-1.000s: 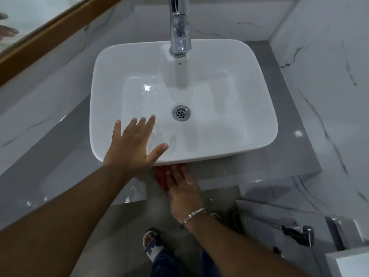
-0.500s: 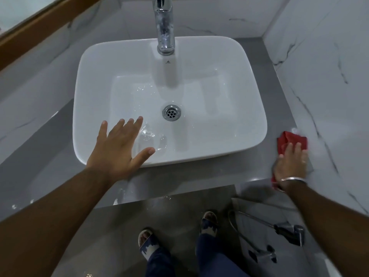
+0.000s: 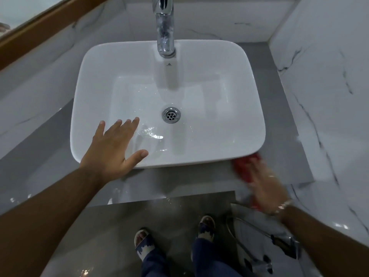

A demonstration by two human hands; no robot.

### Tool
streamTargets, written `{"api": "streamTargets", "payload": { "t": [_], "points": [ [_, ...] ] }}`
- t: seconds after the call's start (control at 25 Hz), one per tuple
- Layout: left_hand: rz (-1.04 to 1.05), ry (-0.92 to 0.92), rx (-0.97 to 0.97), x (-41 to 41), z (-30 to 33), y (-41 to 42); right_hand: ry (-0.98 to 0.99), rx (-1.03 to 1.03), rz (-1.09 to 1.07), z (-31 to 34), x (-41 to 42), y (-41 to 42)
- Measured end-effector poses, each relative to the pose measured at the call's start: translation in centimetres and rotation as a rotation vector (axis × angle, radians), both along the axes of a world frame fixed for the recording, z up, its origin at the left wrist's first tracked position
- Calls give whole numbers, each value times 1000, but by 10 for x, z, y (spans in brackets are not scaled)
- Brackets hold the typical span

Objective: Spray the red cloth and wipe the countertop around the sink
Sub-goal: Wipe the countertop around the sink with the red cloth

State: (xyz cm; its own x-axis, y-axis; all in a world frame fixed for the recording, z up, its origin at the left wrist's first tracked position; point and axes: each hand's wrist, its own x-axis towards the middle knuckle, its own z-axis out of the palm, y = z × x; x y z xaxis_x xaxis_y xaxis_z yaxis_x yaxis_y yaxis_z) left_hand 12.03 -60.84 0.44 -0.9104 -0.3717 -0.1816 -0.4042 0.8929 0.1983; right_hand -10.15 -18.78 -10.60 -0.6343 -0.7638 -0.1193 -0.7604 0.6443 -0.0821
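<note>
A white rectangular sink (image 3: 199, 62) sits on a grey countertop (image 3: 179, 178). My left hand (image 3: 111, 148) rests flat on the sink's front left rim, fingers spread, holding nothing. My right hand (image 3: 263, 182) is blurred with motion and presses the red cloth (image 3: 242, 163) onto the countertop by the sink's front right corner. Most of the cloth is hidden under the hand. No spray bottle is in view.
A chrome tap (image 3: 164, 27) stands at the sink's back. White marble walls close in the back and the right side (image 3: 329, 96). A wood-framed mirror (image 3: 40, 19) is at upper left. Below the counter edge are my feet (image 3: 206, 224) and a hand sprayer hose (image 3: 259, 230).
My right hand swept the cloth from the front middle of the counter out to the right wall, and has now come back left toward the sink's front right corner. The left hand stayed put.
</note>
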Motion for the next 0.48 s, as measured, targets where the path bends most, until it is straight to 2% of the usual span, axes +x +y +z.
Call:
{"api": "streamTargets", "payload": {
  "t": [0.12, 0.2, 0.24, 0.32, 0.4, 0.48],
  "points": [
    [-10, 15, 6, 1, 2, 2, -24, -16, -481, 11, -67, 54],
    [-12, 17, 27, 1, 4, 2, 15, -77, -649, 5, -47, 23],
    [-5, 15, 37, 1, 5, 3, 22, -101, -655, 2, -20, -3],
    [5, 11, 31, 2, 4, 4, -43, -169, -450, -5, 53, -64],
    [8, 5, 18, 2, 5, 3, -99, -188, -114, -8, 127, -128],
    [19, 9, 29, 1, 7, 4, -148, -144, 196, -7, 162, -168]
  ]
}}
